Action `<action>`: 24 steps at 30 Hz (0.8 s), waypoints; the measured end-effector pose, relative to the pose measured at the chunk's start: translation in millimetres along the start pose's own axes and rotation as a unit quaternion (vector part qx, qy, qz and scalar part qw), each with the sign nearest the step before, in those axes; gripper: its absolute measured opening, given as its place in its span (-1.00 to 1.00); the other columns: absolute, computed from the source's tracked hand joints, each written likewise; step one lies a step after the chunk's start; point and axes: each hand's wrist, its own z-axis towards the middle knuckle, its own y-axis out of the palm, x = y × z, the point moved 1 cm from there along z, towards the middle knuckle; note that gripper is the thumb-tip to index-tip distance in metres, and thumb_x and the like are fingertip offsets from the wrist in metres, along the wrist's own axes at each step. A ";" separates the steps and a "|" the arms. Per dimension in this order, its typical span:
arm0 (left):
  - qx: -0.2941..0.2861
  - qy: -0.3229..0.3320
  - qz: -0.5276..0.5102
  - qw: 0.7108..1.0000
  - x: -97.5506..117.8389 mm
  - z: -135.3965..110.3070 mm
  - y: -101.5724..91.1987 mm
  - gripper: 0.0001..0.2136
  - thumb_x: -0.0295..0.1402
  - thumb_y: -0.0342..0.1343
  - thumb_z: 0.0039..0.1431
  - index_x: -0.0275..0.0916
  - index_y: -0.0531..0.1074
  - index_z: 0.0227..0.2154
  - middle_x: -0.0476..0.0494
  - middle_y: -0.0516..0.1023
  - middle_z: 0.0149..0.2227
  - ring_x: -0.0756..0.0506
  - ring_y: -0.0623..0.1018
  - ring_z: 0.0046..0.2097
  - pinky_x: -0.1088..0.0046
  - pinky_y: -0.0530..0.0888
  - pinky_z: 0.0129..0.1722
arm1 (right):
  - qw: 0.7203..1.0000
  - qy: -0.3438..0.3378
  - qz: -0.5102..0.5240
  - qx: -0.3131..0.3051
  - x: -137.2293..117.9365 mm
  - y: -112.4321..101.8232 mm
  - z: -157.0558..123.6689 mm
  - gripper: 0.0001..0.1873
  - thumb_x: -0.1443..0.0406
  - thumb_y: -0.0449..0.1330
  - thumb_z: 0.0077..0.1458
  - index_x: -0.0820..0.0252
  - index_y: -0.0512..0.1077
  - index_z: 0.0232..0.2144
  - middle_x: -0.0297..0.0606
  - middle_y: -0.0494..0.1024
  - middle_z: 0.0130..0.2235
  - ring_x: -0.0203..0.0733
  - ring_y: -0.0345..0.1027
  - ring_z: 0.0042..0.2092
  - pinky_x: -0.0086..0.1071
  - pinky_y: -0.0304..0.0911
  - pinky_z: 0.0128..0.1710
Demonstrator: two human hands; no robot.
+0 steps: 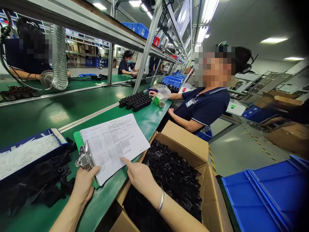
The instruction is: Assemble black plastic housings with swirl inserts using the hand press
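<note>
My left hand [83,183] grips the lower left corner of a green clipboard [78,139], thumb on top, just below its metal clip [85,158]. A stack of printed sheets [116,138] lies on the clipboard, with small lines of text and a table that I cannot read. My right hand [140,175] holds nothing. Its index finger stretches out to the lower edge of the top sheet, and the other fingers are curled. A metal bangle [161,200] circles the right wrist.
An open cardboard box [184,140] of black plastic parts [169,170] stands below my right arm. Left on the green bench [96,212] are a blue tray of white strips [31,153] and black parts [50,174]. A co-worker [205,103] sits ahead; blue crates [267,190] stand right.
</note>
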 end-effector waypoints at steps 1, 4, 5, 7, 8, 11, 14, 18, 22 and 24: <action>-0.002 -0.002 -0.002 1.000 0.4 -0.3 0.4 -0.54 -0.43 0.39 -0.40 -0.31 0.59 -0.26 -0.19 0.68 -0.28 -0.33 0.59 -0.03 0.24 0.54 -0.01 | 1.000 0.022 -0.003 0.009 1.2 -1.8 2.9 -0.46 0.46 0.03 0.20 0.09 0.32 0.21 -0.33 0.55 -0.44 -0.24 0.42 -0.41 -0.43 0.15 -0.42; -0.007 0.001 -0.010 1.000 -0.5 0.1 0.8 -0.52 -0.42 0.40 -0.39 -0.31 0.58 -0.24 -0.17 0.68 -0.28 -0.32 0.59 -0.02 0.25 0.53 0.00 | 0.998 0.047 -0.006 0.034 0.3 -4.7 15.0 -0.45 0.46 0.01 0.22 0.10 0.30 0.23 -0.32 0.56 -0.44 -0.22 0.44 -0.38 -0.43 0.18 -0.40; -0.008 0.003 -0.012 1.000 -1.0 0.3 0.7 -0.51 -0.41 0.40 -0.39 -0.30 0.58 -0.23 -0.16 0.68 -0.28 -0.31 0.60 -0.02 0.25 0.53 0.00 | 0.999 0.033 -0.001 0.038 -2.7 -4.5 20.0 -0.43 0.46 0.01 0.21 0.10 0.27 0.26 -0.33 0.57 -0.42 -0.21 0.46 -0.36 -0.43 0.19 -0.39; -0.010 0.006 -0.016 1.000 -1.6 0.4 0.5 -0.50 -0.41 0.41 -0.37 -0.30 0.57 -0.21 -0.16 0.68 -0.27 -0.30 0.60 -0.02 0.28 0.53 0.00 | 0.999 -0.002 0.008 0.040 -12.2 -2.8 30.6 -0.37 0.46 0.02 0.20 0.12 0.18 0.31 -0.32 0.59 -0.39 -0.19 0.47 -0.34 -0.42 0.22 -0.38; -0.010 0.007 -0.018 1.000 -1.7 0.2 0.3 -0.50 -0.41 0.41 -0.37 -0.30 0.57 -0.20 -0.16 0.68 -0.26 -0.29 0.60 -0.02 0.31 0.53 -0.01 | 0.999 -0.017 0.009 0.039 -17.7 -1.9 35.9 -0.36 0.45 0.02 0.19 0.16 0.16 0.32 -0.31 0.59 -0.38 -0.18 0.47 -0.35 -0.40 0.23 -0.39; -0.002 -0.006 -0.021 1.000 -1.8 0.3 -0.8 -0.49 -0.40 0.40 -0.33 -0.30 0.56 -0.17 -0.18 0.68 -0.21 -0.30 0.61 -0.04 0.33 0.57 -0.10 | 0.999 -0.032 0.005 0.031 -31.5 -1.1 48.0 -0.38 0.45 0.02 0.21 0.24 0.17 0.32 -0.26 0.60 -0.38 -0.17 0.48 -0.37 -0.39 0.24 -0.40; 0.012 -0.022 -0.034 0.999 -3.5 3.0 -3.8 -0.51 -0.42 0.39 -0.28 -0.26 0.56 -0.15 -0.19 0.68 -0.19 -0.34 0.64 -0.10 0.25 0.60 -0.19 | 0.999 -0.038 0.014 0.026 -38.5 -2.8 50.6 -0.39 0.45 0.02 0.22 0.18 0.19 0.31 -0.26 0.61 -0.35 -0.18 0.49 -0.34 -0.42 0.26 -0.37; -0.005 -0.022 -0.082 0.996 -6.8 7.3 -6.0 -0.48 -0.45 0.39 -0.24 -0.27 0.55 -0.09 -0.19 0.68 -0.19 -0.32 0.64 -0.09 0.22 0.60 -0.11 | 0.998 -0.057 0.021 0.001 -43.6 -3.9 45.9 -0.40 0.42 0.04 0.24 0.19 0.18 0.31 -0.27 0.60 -0.38 -0.16 0.48 -0.35 -0.39 0.25 -0.38; -0.009 0.002 -0.090 0.996 -7.8 8.1 -3.9 -0.39 -0.43 0.44 -0.30 -0.32 0.53 -0.04 -0.19 0.68 -0.19 -0.31 0.63 -0.05 0.18 0.55 0.02 | 0.998 -0.057 0.020 -0.014 -49.0 -3.9 51.8 -0.33 0.42 0.03 0.24 0.16 0.06 0.37 -0.29 0.60 -0.37 -0.16 0.49 -0.35 -0.39 0.22 -0.40; -0.005 0.012 -0.086 0.996 -8.0 8.1 -3.1 -0.36 -0.40 0.47 -0.34 -0.33 0.53 -0.05 -0.20 0.68 -0.19 -0.33 0.62 -0.05 0.15 0.54 0.04 | 0.998 -0.051 0.014 -0.017 -51.0 -3.4 56.7 -0.31 0.41 0.03 0.24 0.15 0.02 0.38 -0.27 0.60 -0.37 -0.16 0.49 -0.36 -0.40 0.21 -0.41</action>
